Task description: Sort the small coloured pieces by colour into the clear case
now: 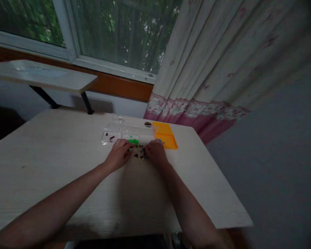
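Note:
A loose pile of small mixed-colour pieces [138,152], too small to name for certain, lies on the table between my two hands. My left hand [119,153] is at the pile's left side, fingers and thumb apart and curved toward it. On the right, my right hand [156,152] has its fingers curled together at the pile's edge; whatever they pinch is hidden. Just behind the hands, green pieces [133,141] sit in a clear plastic tray [145,138]. Blue pieces [159,140] show by the yellow tray [169,141], beyond my right hand.
Dark brown pieces [112,138] lie in a clear tray [103,140] at left. A small dark oval object [148,124] is near the table's back edge. A raised shelf [67,81] stands at back left. A curtain [197,86] hangs behind the pale table [67,155].

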Demonstrator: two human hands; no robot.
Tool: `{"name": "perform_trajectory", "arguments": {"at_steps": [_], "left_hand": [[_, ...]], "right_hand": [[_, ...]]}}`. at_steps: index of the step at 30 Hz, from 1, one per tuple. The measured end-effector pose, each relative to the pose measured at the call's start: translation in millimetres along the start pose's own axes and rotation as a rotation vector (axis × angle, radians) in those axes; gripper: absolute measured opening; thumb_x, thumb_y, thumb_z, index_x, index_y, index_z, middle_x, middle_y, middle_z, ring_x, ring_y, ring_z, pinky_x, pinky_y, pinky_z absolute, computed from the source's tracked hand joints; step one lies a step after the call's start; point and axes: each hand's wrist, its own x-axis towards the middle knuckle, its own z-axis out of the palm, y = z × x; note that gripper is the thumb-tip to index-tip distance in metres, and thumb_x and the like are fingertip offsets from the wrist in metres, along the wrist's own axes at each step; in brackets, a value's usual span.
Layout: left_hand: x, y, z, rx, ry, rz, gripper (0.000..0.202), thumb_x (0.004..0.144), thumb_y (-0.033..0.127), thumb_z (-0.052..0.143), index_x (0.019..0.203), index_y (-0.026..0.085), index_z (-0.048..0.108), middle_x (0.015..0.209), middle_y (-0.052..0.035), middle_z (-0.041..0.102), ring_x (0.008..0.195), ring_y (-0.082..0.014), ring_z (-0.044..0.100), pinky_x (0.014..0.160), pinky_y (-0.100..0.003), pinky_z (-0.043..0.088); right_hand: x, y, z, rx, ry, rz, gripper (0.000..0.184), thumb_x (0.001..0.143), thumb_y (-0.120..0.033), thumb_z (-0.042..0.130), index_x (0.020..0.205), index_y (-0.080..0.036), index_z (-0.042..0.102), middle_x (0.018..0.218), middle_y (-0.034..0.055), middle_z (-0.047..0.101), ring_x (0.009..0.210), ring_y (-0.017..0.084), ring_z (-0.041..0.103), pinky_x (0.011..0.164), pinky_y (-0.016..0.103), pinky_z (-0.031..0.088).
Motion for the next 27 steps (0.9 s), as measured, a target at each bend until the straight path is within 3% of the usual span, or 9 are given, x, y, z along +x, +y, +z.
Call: {"name": "perform_trajectory", "arguments": {"at_steps": [5,9,14,27], "left_hand": [[0,-3,-2.1,-0.013,0.0,0.002,0.03,0.088,0.021,0.055,0.117,0.021,0.064,0.108,-0.0089,0.057,0.106,-0.0259,0.047,0.094,-0.042,0.042],[0,-4,-1.5,-0.022,0.001,0.009,0.03,0.088,0.021,0.055,0.117,0.021,0.064,0.108,-0.009,0.057,0.105,-0.0256,0.047,0.093,-0.042,0.043],[0,-6,0.9,-0.024,0.008,0.014,0.03,0.089,0.021,0.054,0.118,0.021,0.064,0.108,-0.0088,0.057,0.104,-0.0252,0.047,0.093,-0.041,0.043],[-1,-9,2.2,-0.026,0.0,0.013,0.031,0.089,0.02,0.054,0.118,0.021,0.063,0.106,-0.0086,0.057,0.105,-0.0251,0.047,0.094,-0.042,0.042]], "right_hand": [[2,-5,8,0.092,-0.026,-0.058,0.03,0.093,-0.029,0.053,0.071,-0.017,0.069,0.074,0.0045,0.061,0.079,0.018,0.051,0.082,0.033,0.035],[2,-6,15,0.282,-0.022,-0.108,0.015,0.088,-0.027,0.062,0.083,-0.019,0.074,0.077,0.004,0.064,0.082,0.018,0.053,0.082,0.033,0.038],[3,-2,16,0.452,-0.029,-0.071,0.009,0.081,-0.019,0.07,0.088,-0.021,0.074,0.078,0.0025,0.065,0.08,0.017,0.055,0.08,0.031,0.041],[4,4,11,0.255,-0.11,-0.19,0.019,0.087,-0.029,0.066,0.102,-0.023,0.075,0.091,0.0061,0.066,0.088,0.018,0.055,0.086,0.034,0.041]]}}
